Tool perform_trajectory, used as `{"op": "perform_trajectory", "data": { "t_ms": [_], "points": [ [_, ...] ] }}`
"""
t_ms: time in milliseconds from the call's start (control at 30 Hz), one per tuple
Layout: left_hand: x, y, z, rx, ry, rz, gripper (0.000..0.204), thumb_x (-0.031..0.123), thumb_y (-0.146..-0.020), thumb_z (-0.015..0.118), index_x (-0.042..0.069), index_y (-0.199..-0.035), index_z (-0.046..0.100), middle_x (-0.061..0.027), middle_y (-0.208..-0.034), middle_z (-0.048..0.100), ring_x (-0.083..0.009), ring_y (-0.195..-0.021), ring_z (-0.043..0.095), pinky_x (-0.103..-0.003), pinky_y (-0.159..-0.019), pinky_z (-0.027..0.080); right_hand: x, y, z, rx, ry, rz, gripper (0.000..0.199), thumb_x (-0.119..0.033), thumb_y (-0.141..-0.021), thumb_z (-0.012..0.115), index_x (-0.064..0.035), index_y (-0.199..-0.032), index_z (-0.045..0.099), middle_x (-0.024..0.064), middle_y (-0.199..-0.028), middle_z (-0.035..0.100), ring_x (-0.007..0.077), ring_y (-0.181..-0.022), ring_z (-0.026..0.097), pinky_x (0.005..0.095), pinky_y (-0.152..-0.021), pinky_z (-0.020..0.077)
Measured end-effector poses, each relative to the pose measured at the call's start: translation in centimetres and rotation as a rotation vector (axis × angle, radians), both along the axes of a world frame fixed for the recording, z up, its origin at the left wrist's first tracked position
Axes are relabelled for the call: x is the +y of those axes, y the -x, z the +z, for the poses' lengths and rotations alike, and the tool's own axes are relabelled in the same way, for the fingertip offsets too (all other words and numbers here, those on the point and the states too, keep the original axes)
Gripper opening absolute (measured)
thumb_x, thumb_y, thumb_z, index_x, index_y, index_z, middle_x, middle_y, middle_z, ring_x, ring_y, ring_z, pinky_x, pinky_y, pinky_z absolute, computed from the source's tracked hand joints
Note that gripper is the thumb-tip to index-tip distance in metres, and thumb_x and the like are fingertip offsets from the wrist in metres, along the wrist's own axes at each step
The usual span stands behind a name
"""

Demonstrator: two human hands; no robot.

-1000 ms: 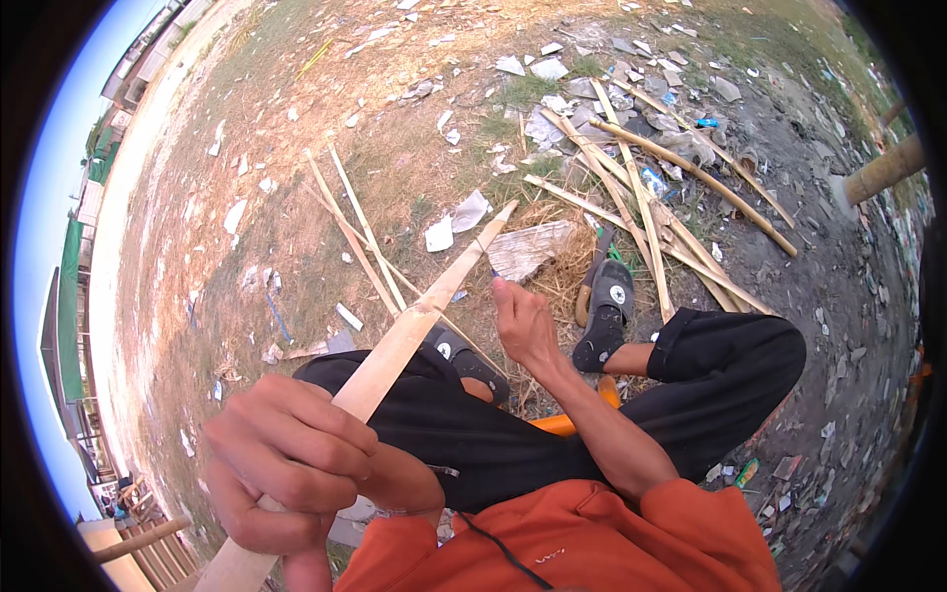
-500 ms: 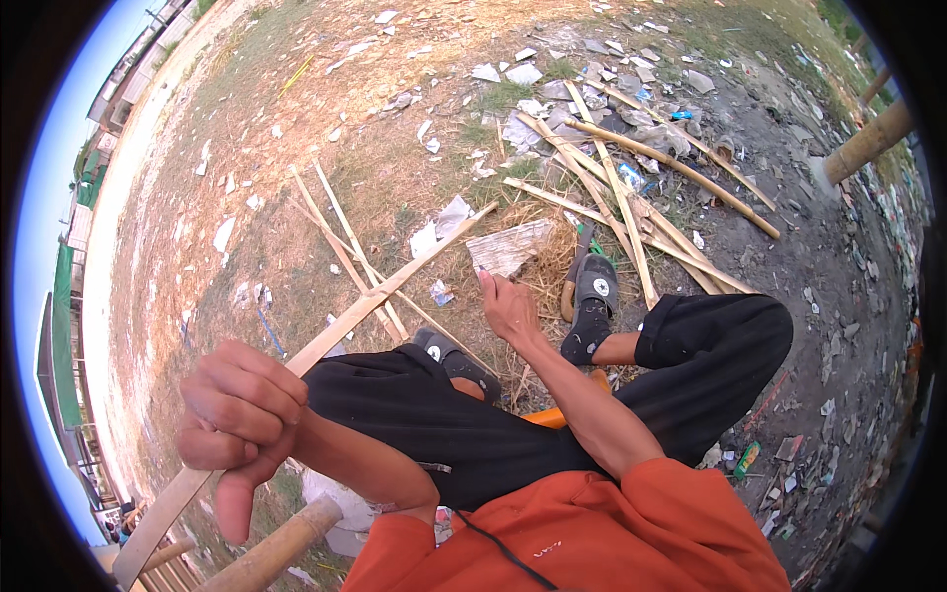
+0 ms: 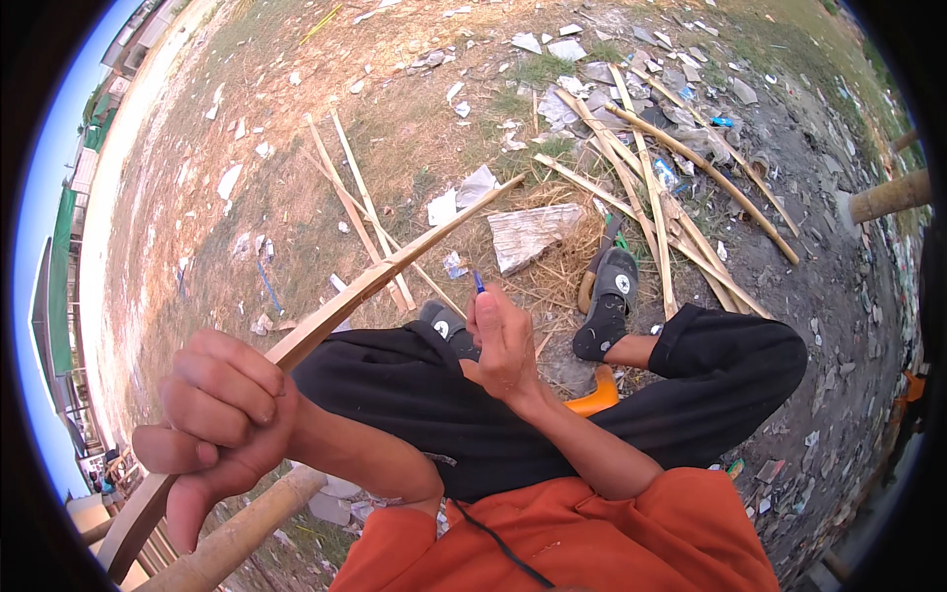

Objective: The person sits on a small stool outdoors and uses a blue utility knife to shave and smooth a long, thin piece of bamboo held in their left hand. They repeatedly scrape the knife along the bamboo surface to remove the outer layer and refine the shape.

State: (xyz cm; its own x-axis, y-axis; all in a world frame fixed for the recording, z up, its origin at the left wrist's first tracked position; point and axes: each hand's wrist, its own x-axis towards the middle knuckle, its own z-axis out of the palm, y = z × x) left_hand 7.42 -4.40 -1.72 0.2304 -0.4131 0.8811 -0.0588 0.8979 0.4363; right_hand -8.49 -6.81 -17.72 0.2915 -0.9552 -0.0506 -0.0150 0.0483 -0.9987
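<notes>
My left hand [image 3: 217, 419] is closed round a long split bamboo strip [image 3: 340, 308]. The strip slants from beside my left arm up across my left leg, its thin end over the ground ahead. In front of my lap, my right hand [image 3: 505, 345] is pinched on a small pen-like thing with a blue tip [image 3: 479, 282]. That tip points up and stands apart from the strip. Most of the pen-like thing is hidden in my fingers. A flat, weathered block [image 3: 533, 237] lies on the ground just beyond my right hand.
Several bamboo strips [image 3: 646, 187] lie crossed ahead to the right, with a round bamboo stick [image 3: 705, 185] among them. More strips [image 3: 360, 212] lie ahead left. By my right shoe [image 3: 614, 296] rests a dark blade-like tool [image 3: 598, 259]. A bamboo pole [image 3: 242, 528] runs beside my left arm.
The strip in my left hand has turned, so its thicker edge shows. My right hand has drawn back toward my lap, and the blue tip now shows above its fingers. The whole view has shifted slightly.
</notes>
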Motion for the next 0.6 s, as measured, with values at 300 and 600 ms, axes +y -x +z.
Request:
{"op": "perform_trajectory", "data": {
  "t_ms": [300,600],
  "points": [
    [-0.3,0.3,0.1,-0.029,-0.001,-0.096,0.055,0.063,-0.081,0.050,0.012,-0.070,0.034,0.0001,-0.047,0.035,-0.0105,-0.033,0.035,-0.024,-0.030,0.034,-0.9,-0.6,2.6,0.221,0.293,0.074,0.035,-0.026,-0.096,0.042,-0.0014,-0.072,0.048,0.0211,-0.050,0.048,0.0419,-0.049,0.052,0.0471,-0.045,0.0388],
    [-0.5,1.3,0.2,-0.061,-0.039,-0.059,0.054,0.066,-0.082,0.043,0.013,-0.071,0.033,0.0023,-0.051,0.029,-0.0097,-0.039,0.028,-0.024,-0.038,0.027,-0.4,-0.7,2.0,0.301,0.260,-0.014,0.035,-0.026,-0.096,0.040,-0.0005,-0.074,0.049,0.0232,-0.053,0.049,0.0442,-0.052,0.052,0.0483,-0.048,0.0387]
  ]
}}
